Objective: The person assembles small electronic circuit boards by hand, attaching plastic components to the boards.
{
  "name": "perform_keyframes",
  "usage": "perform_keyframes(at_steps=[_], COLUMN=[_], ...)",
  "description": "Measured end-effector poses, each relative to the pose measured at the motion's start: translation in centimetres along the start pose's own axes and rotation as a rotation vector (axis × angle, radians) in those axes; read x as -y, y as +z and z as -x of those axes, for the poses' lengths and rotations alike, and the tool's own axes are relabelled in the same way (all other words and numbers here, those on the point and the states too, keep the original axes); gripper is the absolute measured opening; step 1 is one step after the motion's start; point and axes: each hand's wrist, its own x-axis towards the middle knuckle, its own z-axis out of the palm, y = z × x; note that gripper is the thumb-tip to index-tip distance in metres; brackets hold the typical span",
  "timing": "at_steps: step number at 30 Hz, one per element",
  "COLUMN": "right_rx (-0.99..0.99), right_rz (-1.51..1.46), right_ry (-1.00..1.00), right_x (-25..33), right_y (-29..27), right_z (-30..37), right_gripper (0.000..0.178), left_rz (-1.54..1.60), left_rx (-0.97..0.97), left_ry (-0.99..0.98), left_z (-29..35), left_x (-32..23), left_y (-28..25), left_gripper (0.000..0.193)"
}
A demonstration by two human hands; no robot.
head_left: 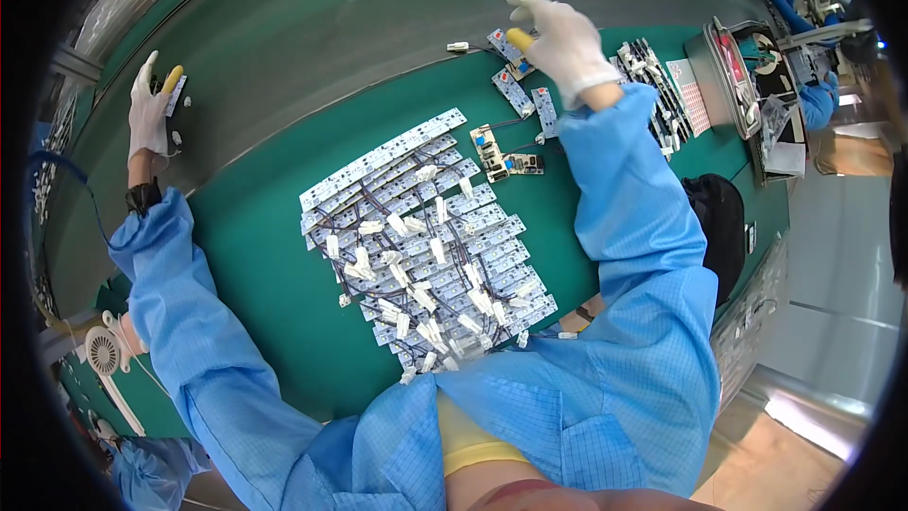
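My left hand (148, 118), in a white glove with a yellow thumb cover, reaches over the dark belt at the far left. Its fingers are stretched out. Beside the thumb is a small white circuit board (177, 96); I cannot tell whether they touch. My right hand (565, 45), gloved likewise, hovers at the belt's near edge, fingers partly bent and thumb apart, with nothing visible between them. Close below it are small white boards (512, 93) and a tan-and-black circuit board (489, 153) with wires. Overlapping white LED strips (378, 163) with white connectors (437, 251) cover the middle.
The green mat (251, 246) borders the dark belt (312, 28). More strips (653, 95) are stacked at the right, near a metal box (724, 85) and a black bag (716, 227). A white fan (104, 352) stands lower left. Another person's blue sleeve (816, 106) shows far right.
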Motion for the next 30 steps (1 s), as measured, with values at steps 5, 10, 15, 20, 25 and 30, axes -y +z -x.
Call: perform_keyframes(at_steps=[5,10,15,20,25,30], right_rx=[0.002,-0.223,0.03,0.338,0.263,-0.075], right_rz=[0.118,-0.313,-1.01,-1.151,-0.842,-0.741], right_ry=[0.039,0.003,-0.069,-0.137,-0.5,-0.562], right_x=[-0.3,1.7,6.0,13.1,12.9,13.6], right_y=[1.1,-4.6,-5.6,-1.7,-1.5,-1.1], right_z=[-0.6,2.4,4.7,9.1,9.6,9.7], right_gripper=[0.054,0.041,0.033,0.035,0.052,0.079], left_rz=[0.249,0.098,0.267,0.851,1.087,1.159], left_rx=[-0.195,0.025,0.101,0.439,0.274,0.28], left_ry=[0.261,0.445,0.46,0.291,0.144,0.135], left_z=[6.5,16.1,19.6,22.9,24.1,24.8], left_x=[-6.8,-14.0,-18.3,-26.1,-24.4,-23.2], left_y=[-0.7,-2.9,-3.7,-3.5,-3.8,-3.6], left_gripper=[0.039,0.041,0.054,0.097,0.048,0.048])
